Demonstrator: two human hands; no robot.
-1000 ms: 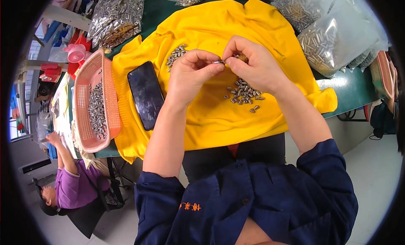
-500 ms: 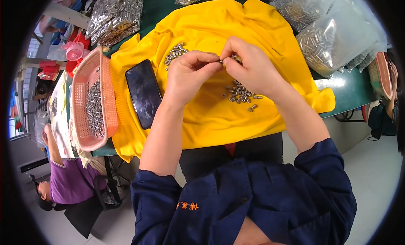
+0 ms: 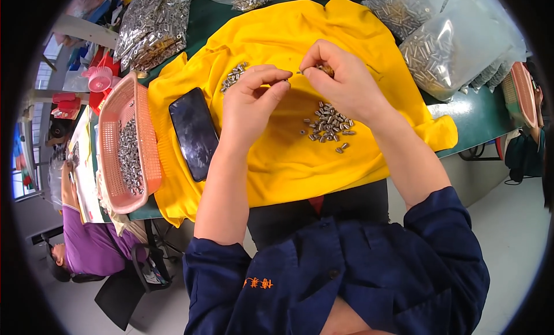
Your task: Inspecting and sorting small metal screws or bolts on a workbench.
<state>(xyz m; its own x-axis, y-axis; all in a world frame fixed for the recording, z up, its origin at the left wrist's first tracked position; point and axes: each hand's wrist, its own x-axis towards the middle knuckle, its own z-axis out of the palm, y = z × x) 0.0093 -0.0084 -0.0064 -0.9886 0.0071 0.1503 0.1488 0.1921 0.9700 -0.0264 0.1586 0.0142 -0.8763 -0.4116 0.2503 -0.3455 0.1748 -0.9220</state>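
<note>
Over the yellow cloth, my two hands face each other with a small gap between their fingertips. My left hand is closed in a pinch of thumb and forefinger; what it holds is too small to make out. My right hand pinches a tiny thin piece, its tip poking toward the left hand. Brass-coloured small parts show in the curl of its fingers. A pile of small silvery metal cylinders lies below the right hand. Another pile of such cylinders lies beyond the left hand, partly covered by it.
Left of my forearm lies a black phone, beside a pink basket holding many metal parts. Bags of metal parts stand far left, with more clear bags far right on the green table. A person in purple sits at left.
My hands have moved apart; their fingertips met before and now leave a gap. The left hand has shifted slightly left, the right slightly up. The view has shifted a little.
</note>
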